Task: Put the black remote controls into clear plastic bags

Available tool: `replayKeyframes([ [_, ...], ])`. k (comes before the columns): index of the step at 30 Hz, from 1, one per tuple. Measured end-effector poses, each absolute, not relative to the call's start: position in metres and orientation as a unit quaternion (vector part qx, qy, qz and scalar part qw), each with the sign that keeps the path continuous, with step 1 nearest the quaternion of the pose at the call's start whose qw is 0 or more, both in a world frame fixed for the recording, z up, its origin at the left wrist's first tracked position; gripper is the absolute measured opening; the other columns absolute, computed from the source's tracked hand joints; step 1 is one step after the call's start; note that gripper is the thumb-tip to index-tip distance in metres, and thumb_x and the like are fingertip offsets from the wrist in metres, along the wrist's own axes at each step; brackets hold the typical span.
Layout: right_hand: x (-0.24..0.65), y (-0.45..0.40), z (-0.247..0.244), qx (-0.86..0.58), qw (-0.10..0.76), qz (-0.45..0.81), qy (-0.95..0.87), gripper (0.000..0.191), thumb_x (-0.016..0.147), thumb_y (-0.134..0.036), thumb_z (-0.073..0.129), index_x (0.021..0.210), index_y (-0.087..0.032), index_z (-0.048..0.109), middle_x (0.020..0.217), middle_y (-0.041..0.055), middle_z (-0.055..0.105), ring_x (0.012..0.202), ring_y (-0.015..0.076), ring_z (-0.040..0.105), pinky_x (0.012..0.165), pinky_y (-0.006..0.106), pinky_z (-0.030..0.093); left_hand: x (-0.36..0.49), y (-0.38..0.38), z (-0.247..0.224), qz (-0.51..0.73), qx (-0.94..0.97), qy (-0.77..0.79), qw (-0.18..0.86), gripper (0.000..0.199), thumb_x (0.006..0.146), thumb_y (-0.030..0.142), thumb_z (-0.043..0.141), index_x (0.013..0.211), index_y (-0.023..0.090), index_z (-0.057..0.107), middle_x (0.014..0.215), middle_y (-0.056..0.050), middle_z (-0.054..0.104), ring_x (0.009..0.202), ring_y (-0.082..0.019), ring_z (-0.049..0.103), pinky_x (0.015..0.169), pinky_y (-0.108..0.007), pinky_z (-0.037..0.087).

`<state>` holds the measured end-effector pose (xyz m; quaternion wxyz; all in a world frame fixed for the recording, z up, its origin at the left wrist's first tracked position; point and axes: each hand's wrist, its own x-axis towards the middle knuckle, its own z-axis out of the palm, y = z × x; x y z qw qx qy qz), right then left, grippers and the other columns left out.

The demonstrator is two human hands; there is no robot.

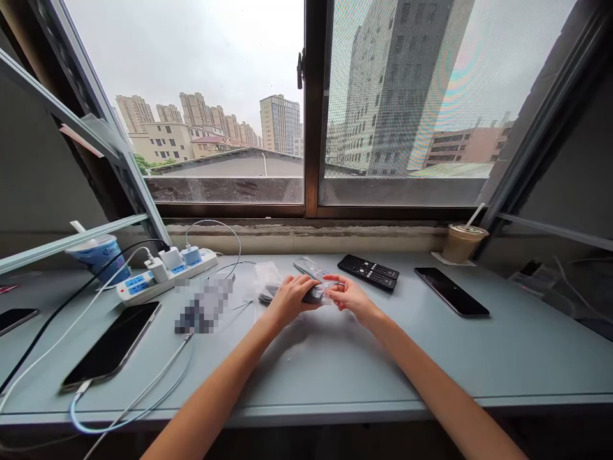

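My left hand (293, 297) is curled over a dark, long object that looks like a remote control (315, 294), mostly hidden under the palm and fingers. Clear plastic bag (330, 295) material wraps its right end. There my right hand (352, 297) pinches the plastic between thumb and fingers. Just beyond the hands lies a piece in clear wrapping (309, 265). Left of my left hand, a dark end (267, 295) shows beside crumpled clear plastic (268, 273). Two black remote controls (368, 271) lie side by side behind my right hand.
A phone (451, 291) and an iced drink (462, 243) stand to the right. On the left are a power strip (167, 271), a cabled phone (112, 345), a blue cup (98, 255) and a blurred-out item (205, 306). Cables cross the desk's left side.
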<state>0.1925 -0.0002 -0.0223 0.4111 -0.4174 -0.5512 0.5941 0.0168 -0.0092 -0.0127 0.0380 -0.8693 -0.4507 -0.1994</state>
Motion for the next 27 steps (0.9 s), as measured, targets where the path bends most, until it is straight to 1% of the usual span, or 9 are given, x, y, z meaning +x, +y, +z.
replayKeyframes([
  [3,0.19,-0.002,-0.019,-0.404,0.426,0.616,-0.525,0.052,0.057,-0.035,0.072,0.104,-0.019,0.056,0.057,-0.0068,0.048,0.046,0.0044,0.037,0.042,0.019,0.029,0.015,-0.008,-0.012,-0.205,-0.87,-0.449,0.01,0.04,0.074,0.035,0.062,0.109,0.021,0.05,0.099,-0.003,0.06,0.092,-0.02,0.056,0.082,-0.033,0.038],
  [6,0.19,-0.002,-0.016,-0.407,0.442,0.636,-0.484,0.047,0.06,-0.034,0.071,0.104,-0.022,0.056,0.063,-0.0053,0.05,0.046,0.0036,0.037,0.041,0.018,0.03,0.01,-0.006,-0.011,-0.202,-0.861,-0.467,-0.013,0.037,0.077,0.026,0.059,0.112,0.022,0.047,0.105,-0.003,0.059,0.098,-0.02,0.054,0.083,-0.034,0.038],
  [8,0.191,-0.001,-0.015,-0.405,0.448,0.644,-0.469,0.041,0.066,-0.036,0.066,0.104,-0.024,0.057,0.075,-0.0015,0.055,0.047,0.0037,0.039,0.04,0.017,0.032,0.007,-0.005,-0.01,-0.204,-0.851,-0.484,-0.02,0.033,0.078,0.021,0.057,0.11,0.022,0.048,0.104,-0.003,0.059,0.097,-0.019,0.054,0.082,-0.033,0.039],
  [10,0.192,-0.001,-0.014,-0.404,0.445,0.655,-0.459,0.033,0.073,-0.041,0.057,0.1,-0.022,0.059,0.09,0.0035,0.058,0.05,0.0048,0.044,0.04,0.018,0.035,0.006,-0.005,-0.009,-0.211,-0.843,-0.495,-0.017,0.032,0.078,0.022,0.058,0.109,0.023,0.049,0.1,-0.003,0.059,0.095,-0.019,0.054,0.082,-0.033,0.039],
  [12,0.192,-0.002,-0.012,-0.406,0.43,0.667,-0.452,0.037,0.078,-0.05,0.045,0.091,-0.019,0.061,0.097,0.0076,0.059,0.053,0.007,0.049,0.039,0.019,0.038,0.007,-0.005,-0.009,-0.217,-0.839,-0.5,-0.005,0.034,0.078,0.027,0.06,0.11,0.023,0.05,0.097,-0.004,0.057,0.094,-0.02,0.053,0.081,-0.033,0.038],
  [15,0.19,-0.005,-0.009,-0.413,0.404,0.658,-0.483,0.052,0.077,-0.061,0.038,0.078,-0.016,0.063,0.088,0.0092,0.061,0.055,0.0107,0.052,0.038,0.021,0.04,0.011,-0.007,-0.01,-0.214,-0.841,-0.497,0.017,0.037,0.077,0.03,0.061,0.111,0.023,0.05,0.095,-0.004,0.055,0.093,-0.021,0.052,0.08,-0.034,0.038],
  [17,0.189,-0.007,-0.009,-0.435,0.39,0.613,-0.532,0.049,0.07,-0.062,0.049,0.068,-0.015,0.063,0.073,0.0071,0.06,0.055,0.0118,0.053,0.038,0.021,0.04,0.012,-0.008,-0.012,-0.211,-0.845,-0.49,0.032,0.038,0.076,0.03,0.061,0.112,0.024,0.05,0.095,-0.004,0.054,0.093,-0.021,0.052,0.08,-0.034,0.037],
  [20,0.188,-0.008,-0.012,-0.472,0.38,0.537,-0.587,0.04,0.058,-0.054,0.066,0.06,-0.014,0.062,0.059,0.0035,0.056,0.055,0.0118,0.051,0.039,0.019,0.04,0.013,-0.007,-0.016,-0.204,-0.853,-0.479,0.046,0.039,0.076,0.027,0.062,0.113,0.024,0.05,0.094,-0.003,0.054,0.091,-0.02,0.052,0.081,-0.035,0.036],
  [27,0.191,-0.004,-0.019,-0.454,0.408,0.517,-0.6,0.04,0.058,-0.051,0.067,0.074,-0.015,0.069,0.06,0.0026,0.06,0.058,0.012,0.053,0.041,0.019,0.038,0.015,-0.008,-0.016,-0.194,-0.853,-0.484,0.036,0.04,0.075,0.029,0.062,0.113,0.022,0.049,0.098,-0.004,0.054,0.094,-0.021,0.052,0.08,-0.035,0.036],
])
